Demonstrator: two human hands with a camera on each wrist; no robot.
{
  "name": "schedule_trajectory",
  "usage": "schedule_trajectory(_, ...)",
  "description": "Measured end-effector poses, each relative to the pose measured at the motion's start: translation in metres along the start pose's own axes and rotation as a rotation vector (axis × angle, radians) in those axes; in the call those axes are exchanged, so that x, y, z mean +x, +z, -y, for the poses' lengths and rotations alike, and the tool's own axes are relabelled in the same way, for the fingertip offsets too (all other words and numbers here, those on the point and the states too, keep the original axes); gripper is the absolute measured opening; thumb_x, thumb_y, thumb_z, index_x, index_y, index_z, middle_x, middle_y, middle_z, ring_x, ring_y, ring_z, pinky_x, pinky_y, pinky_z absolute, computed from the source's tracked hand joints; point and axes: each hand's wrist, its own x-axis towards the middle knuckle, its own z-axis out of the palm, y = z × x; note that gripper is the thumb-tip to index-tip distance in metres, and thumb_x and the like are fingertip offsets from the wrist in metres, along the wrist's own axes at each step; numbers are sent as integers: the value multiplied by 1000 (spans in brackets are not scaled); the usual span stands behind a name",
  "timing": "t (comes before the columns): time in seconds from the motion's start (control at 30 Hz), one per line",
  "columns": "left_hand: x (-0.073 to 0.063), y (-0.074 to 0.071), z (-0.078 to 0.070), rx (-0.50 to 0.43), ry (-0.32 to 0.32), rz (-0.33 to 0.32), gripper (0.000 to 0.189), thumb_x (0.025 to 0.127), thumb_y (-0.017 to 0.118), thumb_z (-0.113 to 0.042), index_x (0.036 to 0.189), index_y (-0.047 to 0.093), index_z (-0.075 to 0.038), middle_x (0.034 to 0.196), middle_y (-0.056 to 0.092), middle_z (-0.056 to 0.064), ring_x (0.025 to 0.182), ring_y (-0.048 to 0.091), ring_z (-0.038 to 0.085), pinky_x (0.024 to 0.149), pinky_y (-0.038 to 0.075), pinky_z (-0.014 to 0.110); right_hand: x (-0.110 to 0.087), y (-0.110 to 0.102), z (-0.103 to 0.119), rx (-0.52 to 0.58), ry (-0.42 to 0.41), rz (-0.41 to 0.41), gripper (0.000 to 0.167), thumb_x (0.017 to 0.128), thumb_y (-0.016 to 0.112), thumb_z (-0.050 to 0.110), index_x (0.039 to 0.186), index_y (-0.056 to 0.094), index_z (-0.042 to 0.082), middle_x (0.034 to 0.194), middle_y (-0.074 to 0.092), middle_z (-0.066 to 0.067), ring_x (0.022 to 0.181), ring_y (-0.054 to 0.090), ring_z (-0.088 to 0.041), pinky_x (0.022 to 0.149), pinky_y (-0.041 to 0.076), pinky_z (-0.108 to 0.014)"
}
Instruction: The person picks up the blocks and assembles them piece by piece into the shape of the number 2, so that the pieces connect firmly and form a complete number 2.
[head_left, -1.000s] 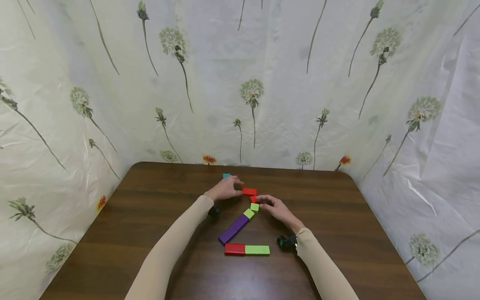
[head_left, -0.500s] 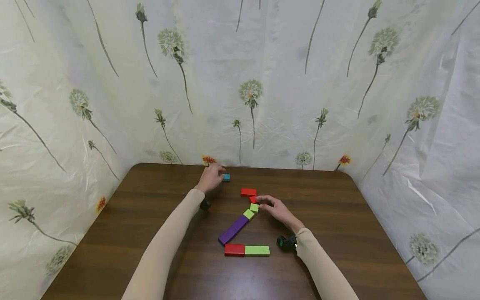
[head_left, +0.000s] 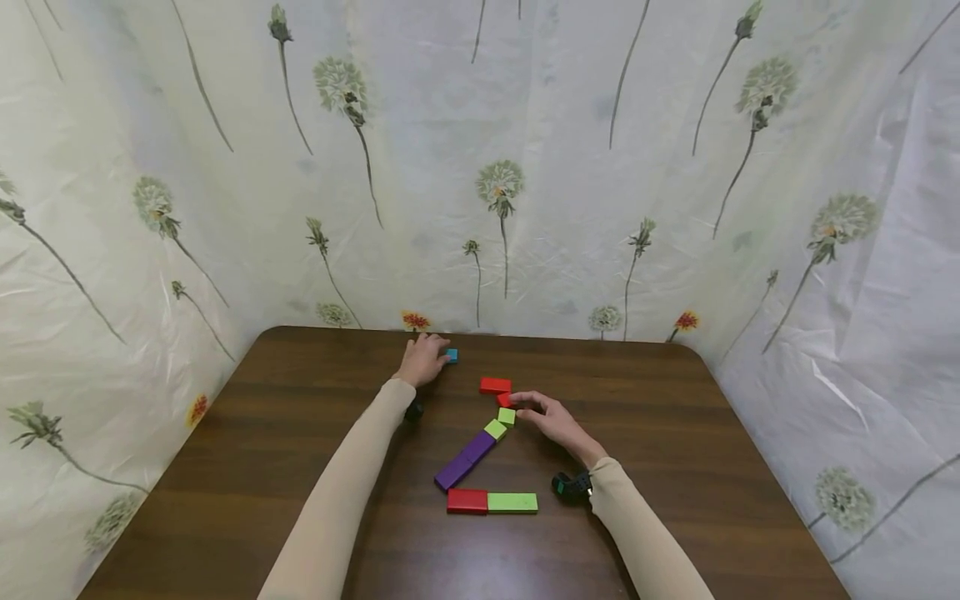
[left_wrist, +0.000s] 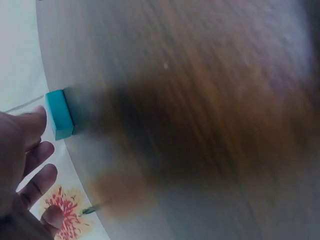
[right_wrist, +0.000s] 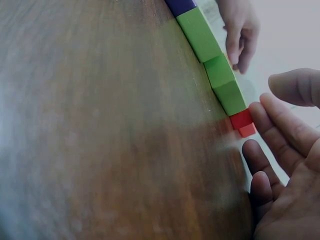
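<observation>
Near the far edge of the table, my left hand (head_left: 422, 360) is beside a small blue block (head_left: 452, 356). In the left wrist view the thumb lies close to the blue block (left_wrist: 60, 115) and the other fingers are loosely bent, not around it; contact is unclear. My right hand (head_left: 553, 418) rests by the bend of a block row, its fingertips at a small red block (head_left: 504, 400). A longer red block (head_left: 495, 386) lies just beyond. Two light green blocks (head_left: 507, 417) continue the row toward purple blocks (head_left: 465, 461).
Closer to me, a red block (head_left: 467, 502) and a light green block (head_left: 512, 502) lie end to end. The brown wooden table (head_left: 660, 533) has a flower-patterned curtain (head_left: 555, 208) behind it and at both sides. A dark band (head_left: 572, 486) is on the right wrist.
My left hand has moved from the far red block to the left and away, reaching the blue block. The right hand has stayed by the small red block.
</observation>
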Motion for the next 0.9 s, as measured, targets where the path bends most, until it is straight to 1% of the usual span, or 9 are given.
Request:
schedule_trajectory(0.1,2,5,0,28,2,13,39,97,58,-24,134,57,-11,137,54,8,126,45,31,97,35,50,-1,2,1,0,-6,1,29,96,60,26,125,61,28,137,54,0,112,49,-22,83,41,-34)
schedule_trajectory(0.23,3,8,0,53,-6,12,34,98,57,-24,129,61,-12,134,56,6,124,46,30,97,36,48,1,2,2,4,1,2,28,96,60,27,124,61,29,137,54,0,104,47,-23,79,39,-35)
schedule_trajectory(0.33,3,8,0,67,-14,8,31,98,58,-24,126,63,-12,133,57,5,123,47,29,97,37,47,1,2,2,6,12,2,28,96,61,28,123,62,30,137,53,1,104,46,-24,78,38,-35)
schedule_trajectory(0.37,3,8,-1,71,-16,9,31,98,58,-24,126,64,-13,132,57,5,122,47,28,96,37,47,1,2,2,4,13,3,28,96,61,28,123,62,30,138,53,1,105,47,-24,79,38,-35)
schedule_trajectory(0.5,3,9,0,82,-14,17,31,98,57,-25,126,64,-14,131,57,4,121,47,27,96,38,45,1,1,1,-9,2,7,28,96,60,29,125,61,30,139,52,1,124,46,-23,90,41,-39)
schedule_trajectory(0.6,2,9,-1,67,-11,25,31,98,57,-25,126,64,-15,130,57,4,120,47,27,95,38,45,1,0,0,-18,-5,6,29,96,59,29,125,61,30,139,52,1,132,44,-25,96,41,-43)
schedule_trajectory(0.63,2,9,-1,57,-8,26,30,98,58,-25,125,64,-15,129,57,5,120,47,27,95,38,45,1,0,0,-18,-6,6,29,96,59,29,125,61,30,139,52,1,132,44,-25,97,41,-43)
schedule_trajectory(0.9,-5,9,-4,-50,32,43,28,96,60,-23,122,66,-13,126,58,6,117,47,27,95,37,45,1,-1,-1,-13,-4,8,30,96,60,29,126,60,29,139,52,1,128,46,-24,93,41,-39)
